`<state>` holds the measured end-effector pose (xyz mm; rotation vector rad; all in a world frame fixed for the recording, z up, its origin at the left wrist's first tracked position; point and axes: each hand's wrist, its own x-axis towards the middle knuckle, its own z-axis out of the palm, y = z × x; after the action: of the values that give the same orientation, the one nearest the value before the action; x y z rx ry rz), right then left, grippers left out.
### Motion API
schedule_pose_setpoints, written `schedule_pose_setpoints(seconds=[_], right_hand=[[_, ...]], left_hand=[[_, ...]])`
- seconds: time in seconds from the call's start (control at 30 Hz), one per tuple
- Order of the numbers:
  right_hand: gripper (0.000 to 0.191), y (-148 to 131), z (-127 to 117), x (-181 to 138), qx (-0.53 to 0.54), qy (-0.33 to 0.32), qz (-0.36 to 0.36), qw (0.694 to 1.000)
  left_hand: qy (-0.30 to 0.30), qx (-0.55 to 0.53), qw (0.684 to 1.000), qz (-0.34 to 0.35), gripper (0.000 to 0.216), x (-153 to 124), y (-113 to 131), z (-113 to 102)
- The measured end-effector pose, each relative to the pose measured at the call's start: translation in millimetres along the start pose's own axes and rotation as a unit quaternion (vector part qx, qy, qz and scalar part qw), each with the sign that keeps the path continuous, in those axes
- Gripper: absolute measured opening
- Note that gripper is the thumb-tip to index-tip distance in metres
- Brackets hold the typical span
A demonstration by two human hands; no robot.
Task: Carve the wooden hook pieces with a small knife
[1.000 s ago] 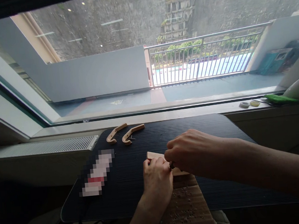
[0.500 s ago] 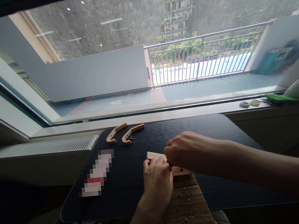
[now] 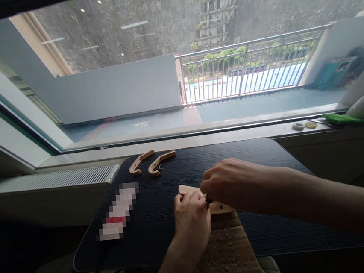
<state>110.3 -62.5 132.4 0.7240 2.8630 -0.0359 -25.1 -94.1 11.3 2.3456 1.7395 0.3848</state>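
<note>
My left hand (image 3: 193,222) is closed over a pale wooden piece (image 3: 219,207) that lies across the black table (image 3: 255,163). My right hand (image 3: 230,184) reaches in from the right with its fingers pinched on a small dark tool (image 3: 208,199), whose tip meets the wood between the two hands. Most of the wooden piece is hidden under my hands; only its left end and a short stretch on the right show. Beneath it lies a sheet of cardboard (image 3: 227,252) strewn with wood shavings.
Two curved wooden hooks (image 3: 152,161) lie at the table's far left, with a small screw beside them. A blurred oblong object (image 3: 118,211) lies on the left of the table. A radiator grille (image 3: 47,180) is at left. Tape rolls (image 3: 303,126) sit on the window sill.
My right hand has shifted slightly over the wooden piece, a little more of whose right end now shows. My left hand has stayed put.
</note>
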Motion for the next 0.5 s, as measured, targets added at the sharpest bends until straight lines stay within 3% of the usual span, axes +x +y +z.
schedule_pose_setpoints(seconds=[0.27, 0.4, 0.5], right_hand=[[0.016, -0.4, 1.5, 1.4, -0.052, -0.011, 0.006, 0.999], [0.005, -2.7, -4.9, -2.9, 0.013, 0.012, 0.051, 0.999], [0.009, -2.9, -7.8, -6.7, 0.052, 0.025, 0.054, 0.997]], left_hand=[[-0.003, 0.008, 1.0, 0.0, 0.014, -0.8, -1.1, 1.3], [-0.014, 0.006, 1.0, 0.0, 0.012, -0.3, -1.6, 0.4], [-0.014, 0.001, 1.0, -0.001, 0.012, 0.3, -0.9, -0.4]])
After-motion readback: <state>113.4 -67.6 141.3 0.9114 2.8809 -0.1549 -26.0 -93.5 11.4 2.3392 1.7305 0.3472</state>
